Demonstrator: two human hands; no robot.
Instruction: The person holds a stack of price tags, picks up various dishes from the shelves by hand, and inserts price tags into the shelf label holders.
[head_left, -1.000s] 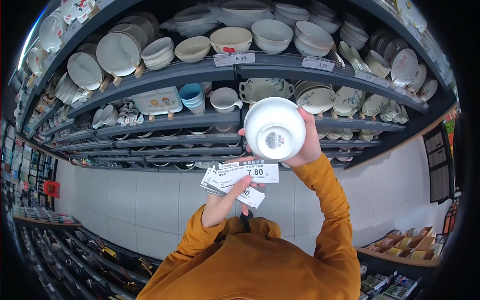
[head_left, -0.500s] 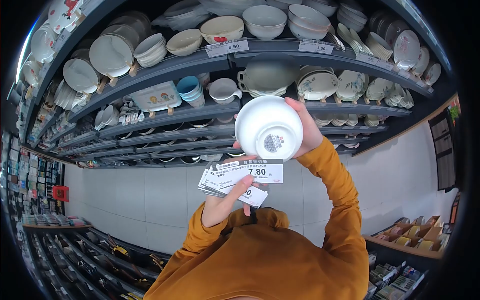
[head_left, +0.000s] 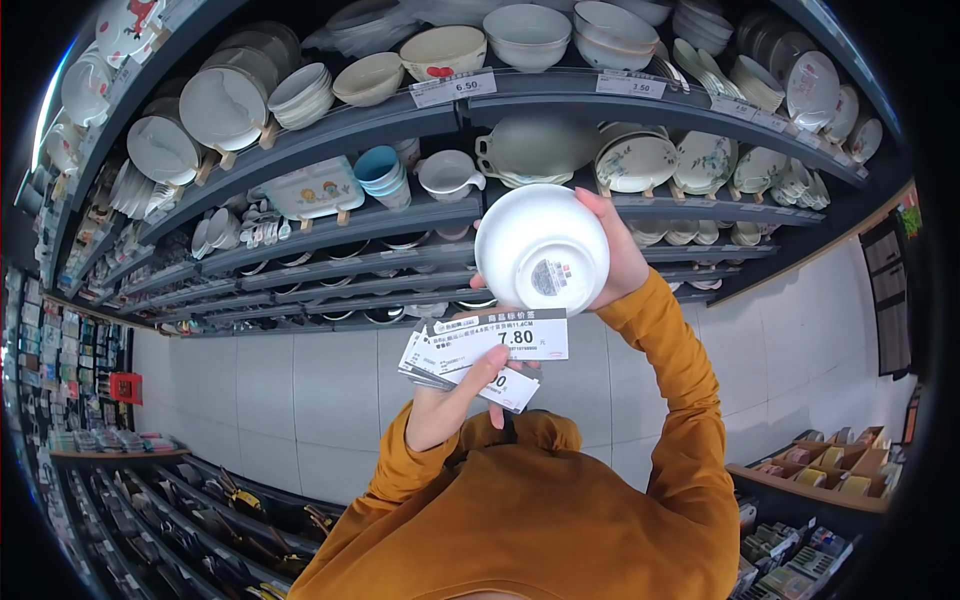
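My right hand (head_left: 618,250) grips a white bowl (head_left: 530,225) from its right side, the underside turned toward me. A small printed label shows inside the bowl's foot ring. Just below, my left hand (head_left: 455,400) pinches a fanned stack of price tags (head_left: 460,350), thumb on top. The uppermost tag reads 7.80 and its upper edge lies close to the bowl's lower rim; I cannot tell whether they touch. Fingertips at the bowl's left edge show only in part.
Dark shelves (head_left: 380,135) ahead carry stacked bowls (head_left: 527,38), plates (head_left: 637,163), blue cups (head_left: 382,175) and a white handled bowl (head_left: 449,176). Grey floor tiles (head_left: 335,390) lie below. A rack of tools (head_left: 235,500) stands behind left, a wooden divided tray (head_left: 830,465) behind right.
The bowl has shifted slightly right and up in view. The tag stack has risen a little toward it. Both hands keep their hold.
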